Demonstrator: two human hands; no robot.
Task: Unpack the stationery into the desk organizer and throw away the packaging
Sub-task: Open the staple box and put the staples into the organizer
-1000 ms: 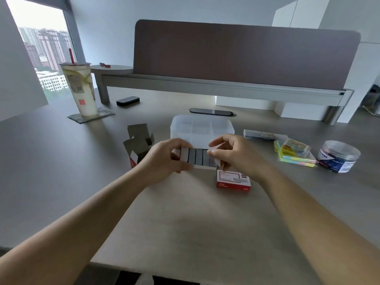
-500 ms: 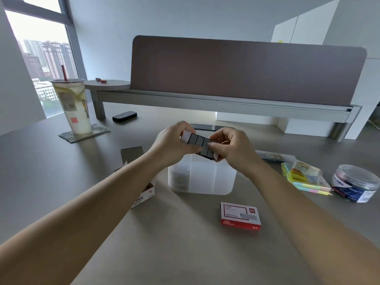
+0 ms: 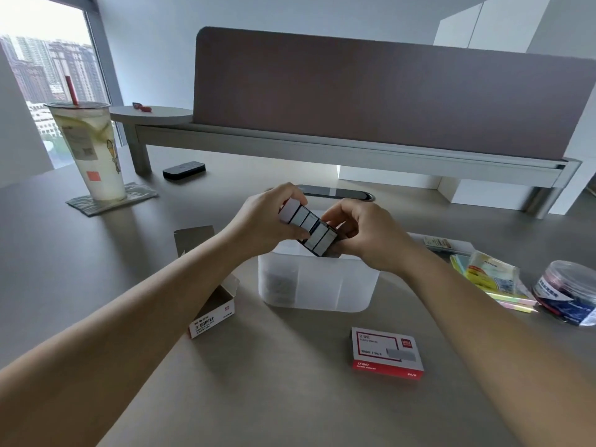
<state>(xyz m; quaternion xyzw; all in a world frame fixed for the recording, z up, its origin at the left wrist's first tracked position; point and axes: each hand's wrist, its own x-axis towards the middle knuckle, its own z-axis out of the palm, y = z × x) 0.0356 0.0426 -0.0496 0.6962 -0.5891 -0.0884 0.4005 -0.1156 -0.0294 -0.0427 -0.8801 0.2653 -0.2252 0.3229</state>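
- The counter [image 3: 290, 398] is a wide grey-brown top; a dark divider screen [image 3: 387, 91] runs along its far edge, with a window at the left.
- The frosted desk organizer [image 3: 317, 285] stands mid-counter.
- Left hand [image 3: 261, 221] and right hand [image 3: 367, 233] each grip an end of the staple tray [image 3: 308, 230], tilted above the organizer.
- Tipped too steeply, the strips could slide out and miss their compartment.

Red staple box [image 3: 387, 352] reads "24/6"; open paperclip box [image 3: 213, 314] shows "3"
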